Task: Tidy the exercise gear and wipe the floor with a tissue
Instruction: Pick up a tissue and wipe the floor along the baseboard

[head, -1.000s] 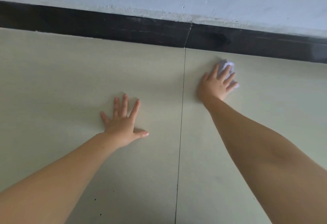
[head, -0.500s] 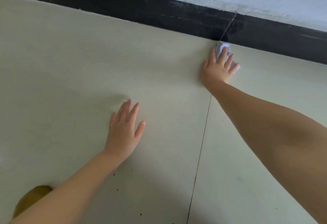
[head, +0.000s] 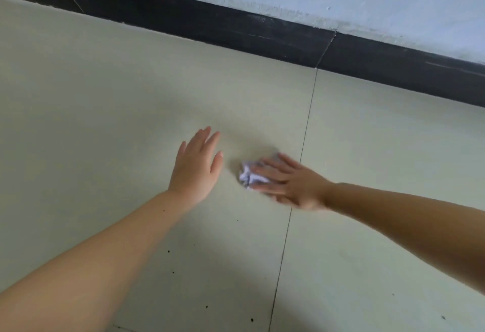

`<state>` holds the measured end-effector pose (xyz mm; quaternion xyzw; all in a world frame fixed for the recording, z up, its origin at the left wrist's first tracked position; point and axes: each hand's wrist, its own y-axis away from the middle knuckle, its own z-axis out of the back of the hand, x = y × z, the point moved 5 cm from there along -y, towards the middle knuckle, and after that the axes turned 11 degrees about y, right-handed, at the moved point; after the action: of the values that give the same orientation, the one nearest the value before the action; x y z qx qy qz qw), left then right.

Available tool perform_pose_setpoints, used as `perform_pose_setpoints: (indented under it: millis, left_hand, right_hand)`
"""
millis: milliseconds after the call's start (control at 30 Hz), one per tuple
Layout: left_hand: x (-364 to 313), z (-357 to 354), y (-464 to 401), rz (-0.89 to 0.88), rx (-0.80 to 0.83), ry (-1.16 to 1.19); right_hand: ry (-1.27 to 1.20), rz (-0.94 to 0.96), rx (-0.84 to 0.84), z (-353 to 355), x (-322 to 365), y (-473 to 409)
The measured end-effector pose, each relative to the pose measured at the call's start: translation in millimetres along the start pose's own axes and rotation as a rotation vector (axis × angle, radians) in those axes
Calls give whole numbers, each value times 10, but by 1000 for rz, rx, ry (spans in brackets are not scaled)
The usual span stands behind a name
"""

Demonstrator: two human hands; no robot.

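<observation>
The right hand [head: 291, 183] presses flat, fingers straight, on the crumpled tissue [head: 250, 175], at 3 o'clock of the flat, empty left hand [head: 195, 167]. Even pressure and overlapping strokes should lift the floor [head: 105, 95] specks toward 6 o'clock.

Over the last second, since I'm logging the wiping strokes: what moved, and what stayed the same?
The right hand swept the crumpled tissue away from the black skirting, back toward the person and leftward across the tile seam, ending beside the left hand. Its straight fingers press the tissue throughout; nothing was let go. The left hand stays flat on the floor, its fingers closing together.
</observation>
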<state>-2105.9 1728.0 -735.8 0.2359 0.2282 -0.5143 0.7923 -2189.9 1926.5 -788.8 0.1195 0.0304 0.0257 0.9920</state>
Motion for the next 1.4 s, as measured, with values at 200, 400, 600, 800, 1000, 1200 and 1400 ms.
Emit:
perform_pose_setpoints:
  millis: [200,400,600,800,1000,1200,1400]
  left_hand:
    - [-303,-622,75,100,193,-105]
    - [-202,-357,26,140,47,270]
    - [-219,-569,42,106,112,-18]
    - [-650,-1018,236,-127,253,-174]
    - [-717,-1053,230,-54,248,-178]
    - [-719,-883,147,-55,255,-80]
    - [-648,-1028,168,-52,370,-303]
  right_hand:
    - [-392,-1532,105,-107,-1344,1154]
    - [-132,-733,-147,139,424,-182]
    - [-124,-218,-21,35,1668,74]
    - [-454,-1614,66,-340,142,1958]
    - [-438,-1419,104,-175,157,1233]
    - [-253,-569,94,62,743,302]
    - [-489,-1548,14,-387,-451,2038]
